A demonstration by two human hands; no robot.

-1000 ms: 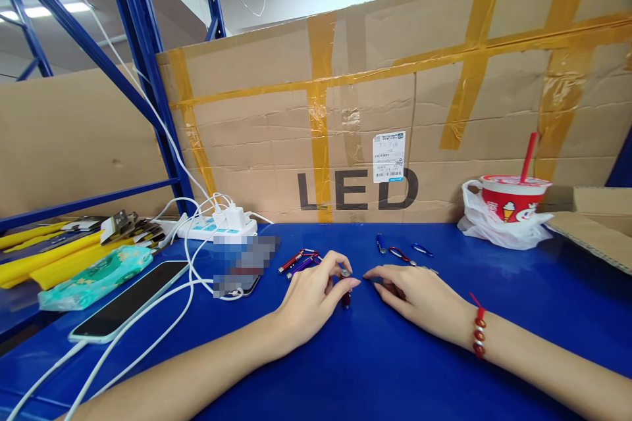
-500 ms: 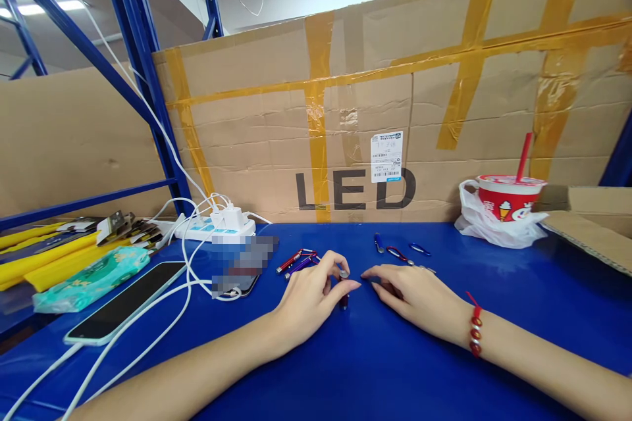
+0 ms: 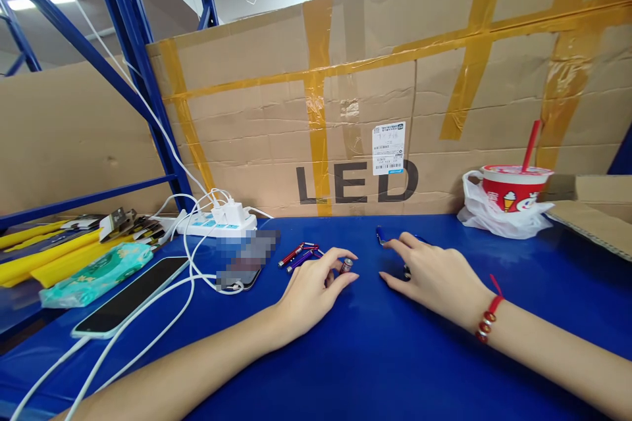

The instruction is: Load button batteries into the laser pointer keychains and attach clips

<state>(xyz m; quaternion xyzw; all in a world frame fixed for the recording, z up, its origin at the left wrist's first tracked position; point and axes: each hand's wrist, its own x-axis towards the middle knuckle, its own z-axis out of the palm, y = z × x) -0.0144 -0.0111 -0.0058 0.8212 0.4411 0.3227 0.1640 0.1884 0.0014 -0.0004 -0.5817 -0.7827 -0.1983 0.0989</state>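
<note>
My left hand (image 3: 316, 286) is closed, thumb and fingers curled round a small dark-red flashlight (image 3: 347, 266); its round silver end faces up and the rest is hidden. To the right, my right hand (image 3: 432, 273) reaches over the table with thumb and fingers spread. Beneath it shows a small dark piece (image 3: 407, 271), mostly covered. Just beyond those fingertips lies a small blue clip (image 3: 380, 235). Behind my left hand rest a red flashlight (image 3: 291, 255) and a purple one (image 3: 301, 260), both with clips.
On the left are a phone (image 3: 131, 296), a second phone (image 3: 251, 278), white cables, a power strip (image 3: 217, 227) and a teal packet (image 3: 99, 273). A red cup (image 3: 513, 187) in a plastic bag stands at the back right, near cardboard (image 3: 597, 223). A tall cardboard sheet (image 3: 257, 138) stands behind.
My right hand has moved forward and right over the small clips, its fingers spreading. The flashlight in my left hand has tipped, its silver end now turned more towards me. The view has shifted slightly.
</note>
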